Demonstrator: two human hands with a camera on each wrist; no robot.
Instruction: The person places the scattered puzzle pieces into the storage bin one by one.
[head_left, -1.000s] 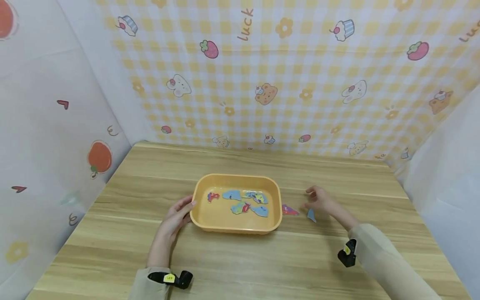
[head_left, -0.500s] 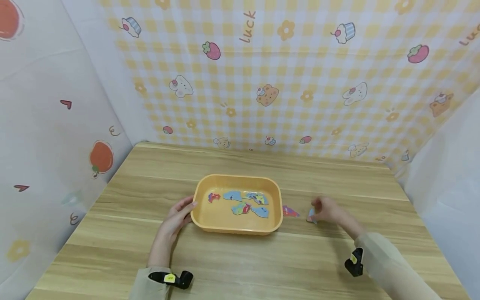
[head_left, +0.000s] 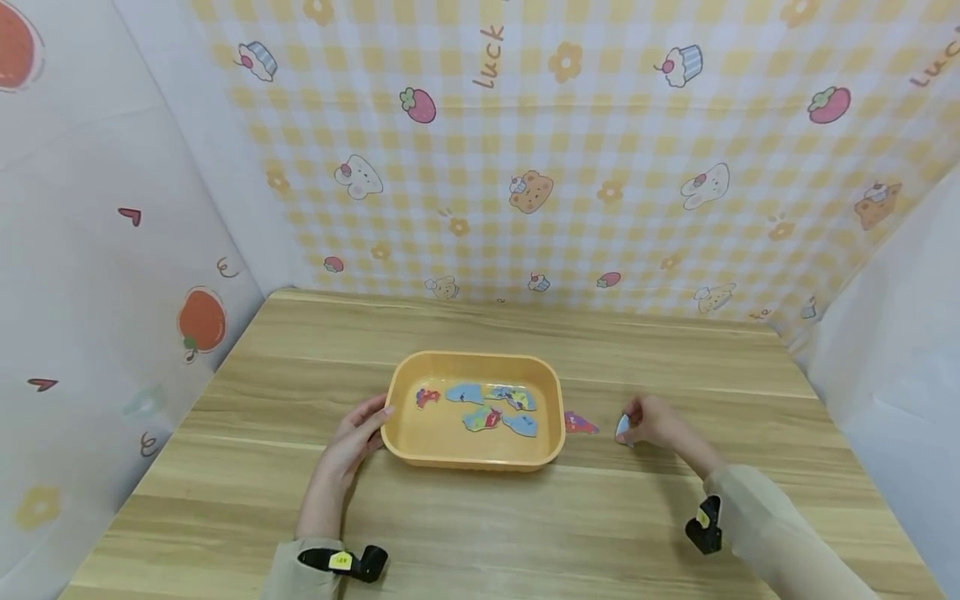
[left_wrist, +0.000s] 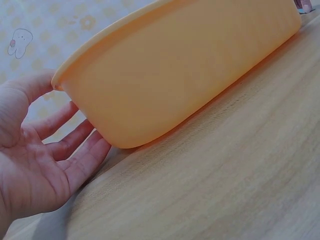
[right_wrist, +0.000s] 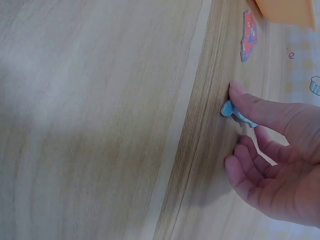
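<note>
A yellow plastic tray (head_left: 472, 454) stands on the wooden table, holding several puzzle pieces (head_left: 480, 419), mostly blue, with some red and green. At its left end my left hand (head_left: 354, 437) grips it: the thumb is at the rim and the fingers (left_wrist: 85, 145) lie against the outer wall. To the right of the tray, my right hand (head_left: 651, 422) pinches a small blue puzzle piece (right_wrist: 228, 108) between thumb and index finger, tilted up at the tabletop. A red and purple puzzle piece (head_left: 581, 422) lies flat between the tray and that hand.
The wooden table (head_left: 480, 542) runs back to a yellow checked cloth (head_left: 570, 225) with cartoon prints. White printed cloth (head_left: 112, 292) hangs along the left side, and white cloth (head_left: 892, 333) along the right. Each wrist wears a black camera mount (head_left: 352, 562).
My right hand has come down onto the small blue piece, taken it between thumb and finger, and tilted it up. The left hand and tray stay in place.
</note>
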